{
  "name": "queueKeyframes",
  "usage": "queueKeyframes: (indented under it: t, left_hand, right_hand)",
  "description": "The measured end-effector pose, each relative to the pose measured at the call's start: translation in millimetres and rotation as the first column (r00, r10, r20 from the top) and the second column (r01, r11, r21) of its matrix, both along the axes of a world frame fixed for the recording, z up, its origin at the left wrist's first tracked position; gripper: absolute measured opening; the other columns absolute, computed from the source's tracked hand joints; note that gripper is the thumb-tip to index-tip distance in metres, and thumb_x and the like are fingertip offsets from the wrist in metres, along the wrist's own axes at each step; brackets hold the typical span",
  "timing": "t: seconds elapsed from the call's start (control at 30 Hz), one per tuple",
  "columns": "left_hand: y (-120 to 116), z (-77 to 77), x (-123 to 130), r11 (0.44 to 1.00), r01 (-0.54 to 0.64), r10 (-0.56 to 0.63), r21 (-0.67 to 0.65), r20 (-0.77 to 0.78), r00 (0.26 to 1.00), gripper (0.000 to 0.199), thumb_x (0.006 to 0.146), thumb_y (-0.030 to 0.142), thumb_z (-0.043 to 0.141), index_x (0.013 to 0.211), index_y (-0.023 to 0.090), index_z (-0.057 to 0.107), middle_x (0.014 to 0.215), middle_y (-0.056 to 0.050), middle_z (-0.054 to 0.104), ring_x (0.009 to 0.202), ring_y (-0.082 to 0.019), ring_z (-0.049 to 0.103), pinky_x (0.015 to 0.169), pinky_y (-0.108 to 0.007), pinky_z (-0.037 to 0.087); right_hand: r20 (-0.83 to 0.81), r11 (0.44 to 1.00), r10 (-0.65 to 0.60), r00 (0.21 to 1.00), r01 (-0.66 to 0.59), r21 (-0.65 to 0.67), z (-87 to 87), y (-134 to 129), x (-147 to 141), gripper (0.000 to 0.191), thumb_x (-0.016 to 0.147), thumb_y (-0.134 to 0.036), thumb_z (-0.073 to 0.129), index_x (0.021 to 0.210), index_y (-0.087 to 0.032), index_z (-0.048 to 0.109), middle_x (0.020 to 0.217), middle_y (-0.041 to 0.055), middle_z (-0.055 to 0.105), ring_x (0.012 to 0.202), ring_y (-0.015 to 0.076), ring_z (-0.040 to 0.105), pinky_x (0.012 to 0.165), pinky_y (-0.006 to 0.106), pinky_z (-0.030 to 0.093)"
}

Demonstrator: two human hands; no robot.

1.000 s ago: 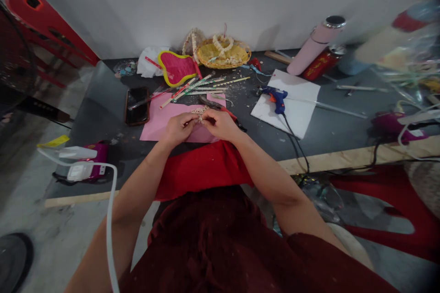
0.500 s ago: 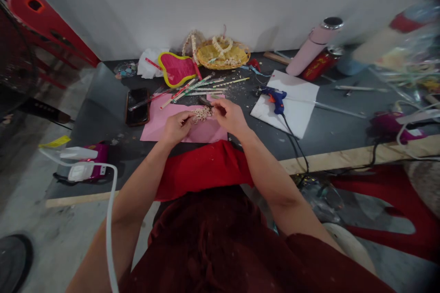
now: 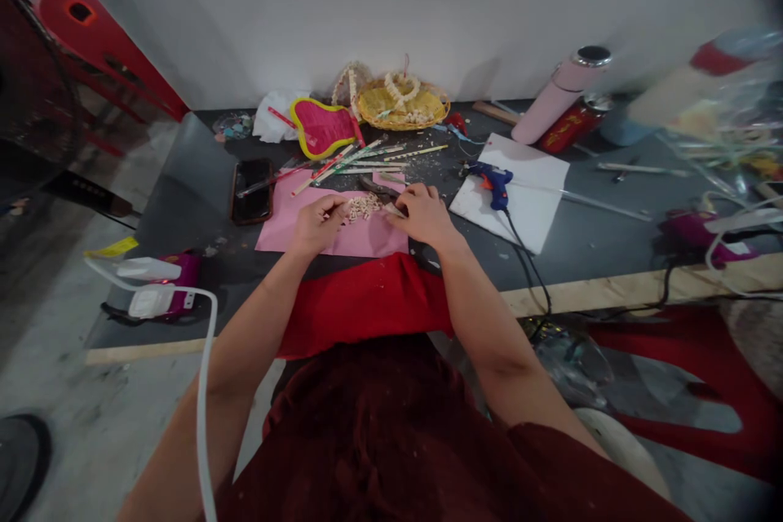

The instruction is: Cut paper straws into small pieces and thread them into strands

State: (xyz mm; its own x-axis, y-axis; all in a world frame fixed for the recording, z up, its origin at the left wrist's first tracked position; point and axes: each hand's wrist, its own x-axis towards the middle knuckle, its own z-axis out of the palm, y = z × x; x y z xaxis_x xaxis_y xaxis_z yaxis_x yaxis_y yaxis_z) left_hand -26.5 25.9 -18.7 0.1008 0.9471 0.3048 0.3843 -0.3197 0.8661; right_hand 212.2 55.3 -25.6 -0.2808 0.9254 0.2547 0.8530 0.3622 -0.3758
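A small pile of short pale cut pieces [image 3: 364,207] lies on a pink sheet of paper [image 3: 285,220]. At the pile's left edge, my left hand [image 3: 319,222] is closed in a pinch; whatever is between its fingertips is too small to make out. My right hand [image 3: 425,216] rests low over the paper on the pile's right, its fingers curled together near a small pale bit, and what they hold is unclear. Dark-jawed pliers [image 3: 374,186] lie just behind the pile, partly hidden by my right hand. Printed paper straws or sticks [image 3: 348,161] lie scattered beyond the paper.
A phone [image 3: 251,191] lies left of the paper. Behind are a pink heart-shaped piece with yellow edging [image 3: 324,129] and a wicker basket [image 3: 400,118]. A blue glue gun [image 3: 494,181] sits on a white board [image 3: 535,212] at right, near a pink flask [image 3: 556,98]. Red cloth [image 3: 367,298] covers my lap.
My right hand has moved off the pliers, slightly right and down, and they now lie on the table. My left hand stays by the pile. The view has shifted slightly.
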Motion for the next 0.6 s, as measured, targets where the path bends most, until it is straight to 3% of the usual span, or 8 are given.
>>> queueKeyframes:
  t: [0.17, 0.3, 0.43, 0.53, 0.6]
  left_hand:
    - [-1, 6.2, 2, 0.996, -0.016, 0.027, -0.084, 0.129, 0.991, 0.021, 0.085, 0.038, 0.061, 0.083, 0.017, 0.066, 0.073, -0.002, 0.067, 0.049, -0.006, 0.053, 0.045, -0.018, 0.044]
    - [-1, 7.7, 4, 0.994, -0.007, 0.032, -0.112, 0.227, 0.973, 0.023, 0.085, 0.040, 0.061, 0.082, 0.018, 0.065, 0.070, -0.002, 0.066, 0.049, -0.006, 0.052, 0.045, -0.018, 0.045]
    - [1, 6.4, 3, 0.991, -0.004, 0.038, -0.130, 0.256, 0.966, 0.024, 0.086, 0.042, 0.060, 0.084, 0.019, 0.064, 0.074, -0.002, 0.067, 0.051, -0.006, 0.054, 0.046, -0.019, 0.047]
    - [1, 6.7, 3, 0.991, 0.004, 0.031, -0.131, 0.267, 0.963, 0.022, 0.087, 0.040, 0.060, 0.085, 0.019, 0.064, 0.075, -0.002, 0.067, 0.054, -0.007, 0.055, 0.046, -0.019, 0.048]
    - [0, 7.7, 2, 0.990, 0.008, 0.034, -0.142, 0.292, 0.956, 0.021, 0.086, 0.039, 0.061, 0.085, 0.018, 0.064, 0.075, -0.002, 0.067, 0.053, -0.006, 0.055, 0.046, -0.019, 0.048]
  right_hand:
    - [-0.013, 1.000, -0.023, 1.000, 0.023, -0.005, -0.5, 1, -3, 0.021, 0.082, -0.041, 0.062, 0.077, -0.020, 0.063, 0.109, 0.0139, 0.058, 0.104, 0.0331, 0.051, 0.083, 0.054, 0.048]
    - [-0.255, 0.999, -0.020, 0.967, 0.030, 0.038, -1.4, 10, 1, 0.028, 0.089, -0.044, 0.051, 0.077, -0.020, 0.058, 0.108, 0.0155, 0.058, 0.102, 0.0283, 0.055, 0.089, 0.050, 0.047]
    - [-0.533, 0.996, -0.072, 0.843, 0.086, 0.001, 2.4, 15, 3, 0.037, 0.087, -0.057, 0.051, 0.083, -0.021, 0.055, 0.093, 0.0109, 0.060, 0.093, 0.0247, 0.058, 0.083, 0.045, 0.050]
    - [-0.713, 0.985, -0.103, 0.694, -0.030, -0.172, 5.4, 14, 0, 0.041, 0.081, -0.059, 0.060, 0.096, -0.022, 0.055, 0.083, 0.0049, 0.061, 0.080, 0.0204, 0.060, 0.065, 0.037, 0.053]
    - [-0.770, 0.964, -0.101, 0.630, -0.128, -0.232, 7.4, 12, -3, 0.038, 0.080, -0.054, 0.062, 0.099, -0.022, 0.054, 0.088, 0.0056, 0.063, 0.076, 0.0187, 0.062, 0.059, 0.033, 0.052]
